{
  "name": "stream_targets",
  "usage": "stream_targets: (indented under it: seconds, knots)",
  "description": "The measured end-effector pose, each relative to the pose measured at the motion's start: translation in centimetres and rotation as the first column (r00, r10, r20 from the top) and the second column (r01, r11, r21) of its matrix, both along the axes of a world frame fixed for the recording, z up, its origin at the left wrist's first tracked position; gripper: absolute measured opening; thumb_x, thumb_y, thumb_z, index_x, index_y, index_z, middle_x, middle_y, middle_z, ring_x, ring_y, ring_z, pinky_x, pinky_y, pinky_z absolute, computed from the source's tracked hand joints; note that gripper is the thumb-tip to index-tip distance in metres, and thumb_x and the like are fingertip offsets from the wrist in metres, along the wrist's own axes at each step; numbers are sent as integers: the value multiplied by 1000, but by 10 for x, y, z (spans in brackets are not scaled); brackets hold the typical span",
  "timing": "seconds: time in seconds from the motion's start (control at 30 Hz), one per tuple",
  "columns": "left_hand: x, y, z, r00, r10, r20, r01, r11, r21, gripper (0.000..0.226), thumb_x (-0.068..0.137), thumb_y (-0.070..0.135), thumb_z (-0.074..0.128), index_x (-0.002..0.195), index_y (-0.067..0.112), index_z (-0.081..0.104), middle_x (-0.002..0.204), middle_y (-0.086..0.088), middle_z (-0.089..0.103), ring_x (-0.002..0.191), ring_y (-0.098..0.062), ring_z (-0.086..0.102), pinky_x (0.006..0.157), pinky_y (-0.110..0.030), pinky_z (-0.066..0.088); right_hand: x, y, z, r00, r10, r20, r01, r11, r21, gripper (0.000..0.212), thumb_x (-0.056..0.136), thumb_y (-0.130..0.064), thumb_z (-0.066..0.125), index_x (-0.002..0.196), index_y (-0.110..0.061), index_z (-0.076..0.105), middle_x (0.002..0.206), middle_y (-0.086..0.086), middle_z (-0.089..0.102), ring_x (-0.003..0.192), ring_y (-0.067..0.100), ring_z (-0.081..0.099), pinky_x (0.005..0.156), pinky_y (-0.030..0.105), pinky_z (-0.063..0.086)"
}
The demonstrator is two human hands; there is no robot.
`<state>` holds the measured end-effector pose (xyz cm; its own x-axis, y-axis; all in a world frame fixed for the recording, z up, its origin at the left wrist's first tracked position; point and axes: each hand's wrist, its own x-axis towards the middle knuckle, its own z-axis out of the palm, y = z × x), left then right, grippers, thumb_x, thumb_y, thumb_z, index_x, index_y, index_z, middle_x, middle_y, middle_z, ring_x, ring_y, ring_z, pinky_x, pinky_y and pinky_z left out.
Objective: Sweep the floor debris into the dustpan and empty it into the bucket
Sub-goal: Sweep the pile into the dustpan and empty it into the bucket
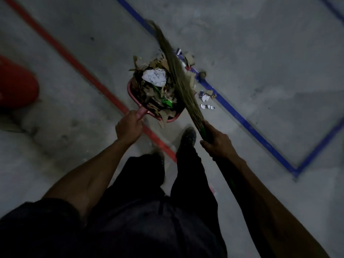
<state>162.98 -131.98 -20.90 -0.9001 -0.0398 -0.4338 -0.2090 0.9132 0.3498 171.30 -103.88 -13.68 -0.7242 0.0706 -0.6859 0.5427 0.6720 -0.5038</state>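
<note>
Dustpan (168, 119), pink, heaped with debris (156, 90): torn cardboard, dry leaves, a crumpled white paper, a green scrap. Sits between the red floor line (74, 60) and the blue floor line (232, 112), its rear rim close to the red one. Handle (141, 111) gripped by the left hand (128, 127), fingers curled tight round it, pan body just beyond the knuckles. Broom (175, 71) laid slantwise along the pan's right edge, bristles touching the heap and blurred at the far tip. Green shaft held by the right hand (217, 144), fingers wrapped round it just below the bristle bundle. Loose scraps (206, 95) scattered right of the dustpan on and beside the blue line, plus a foil bit (207, 107) and a small lump (202, 75). Bare concrete floor (260, 53) open beyond and to both sides of the dustpan. Bucket (16, 84), red, well left of the dustpan past the red line, cut by the frame edge. Shoe (187, 138) just behind the dustpan, between the two hands.
</note>
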Motion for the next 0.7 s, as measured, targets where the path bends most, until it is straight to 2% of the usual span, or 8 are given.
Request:
stream_targets:
  seconds: [0.13, 0.3, 0.37, 0.47, 0.53, 0.6, 0.67, 0.7]
  knots:
    - [22, -47, 54, 995, 103, -12, -103, 995, -3, 30, 92, 28, 51, 116, 10, 56, 116, -15, 56, 102, -39, 58, 81, -43, 46, -2, -36, 49, 994, 98, -56, -98, 995, 0, 75, 91, -19, 60, 151, -39, 21, 129, 13, 57, 85, 20, 57, 82, 44, 56]
    - [43, -94, 104, 966, 249, -75, -249, 968, 10, 26, 93, 32, 53, 104, 8, 59, 105, -15, 60, 95, -38, 59, 78, -41, 48, -18, -72, 88, 948, 283, -146, -276, 959, 65, 78, 87, -21, 65, 151, -38, 23, 130, 13, 59, 107, 32, 62, 85, 33, 49]
    - [49, -106, 119, 944, 314, -103, -314, 949, 11, 27, 93, 33, 53, 103, 8, 59, 103, -16, 61, 94, -39, 59, 77, -43, 49, -33, -82, 99, 928, 336, -162, -332, 942, 55, 78, 86, -21, 65, 151, -38, 23, 130, 13, 59, 102, 31, 64, 85, 34, 51]
    - [51, -119, 136, 899, 417, -135, -418, 908, 19, 28, 94, 32, 54, 104, 6, 60, 103, -17, 61, 94, -39, 59, 77, -42, 47, -62, -97, 113, 894, 409, -183, -410, 911, 35, 77, 87, -18, 62, 151, -37, 23, 120, 14, 63, 85, 30, 64, 77, 39, 55]
    - [50, -125, 142, 864, 480, -153, -483, 875, 18, 29, 94, 31, 55, 107, 6, 60, 104, -18, 62, 95, -39, 59, 77, -42, 46, -87, -107, 116, 861, 472, -191, -475, 879, 31, 77, 87, -17, 61, 151, -38, 23, 117, 14, 63, 86, 32, 65, 75, 41, 56]
    - [48, -129, 148, 819, 548, -172, -550, 834, 42, 29, 94, 30, 55, 108, 6, 60, 103, -18, 63, 95, -39, 59, 78, -42, 46, -114, -117, 116, 821, 532, -208, -540, 841, 22, 77, 87, -18, 62, 151, -38, 25, 118, 13, 63, 83, 29, 64, 68, 32, 55]
    - [44, -136, 151, 771, 609, -187, -608, 791, 67, 27, 94, 29, 57, 108, 7, 60, 102, -18, 63, 95, -40, 60, 78, -41, 46, -139, -130, 117, 763, 603, -232, -617, 787, 16, 75, 87, -17, 62, 151, -35, 26, 116, 10, 64, 72, 15, 58, 52, 14, 48]
    - [42, -140, 152, 748, 636, -193, -633, 770, 84, 27, 93, 28, 57, 109, 8, 60, 101, -19, 64, 95, -40, 59, 78, -41, 46, -152, -136, 118, 733, 636, -241, -652, 758, 18, 75, 88, -16, 61, 151, -33, 26, 115, 8, 63, 65, 8, 54, 50, 9, 45]
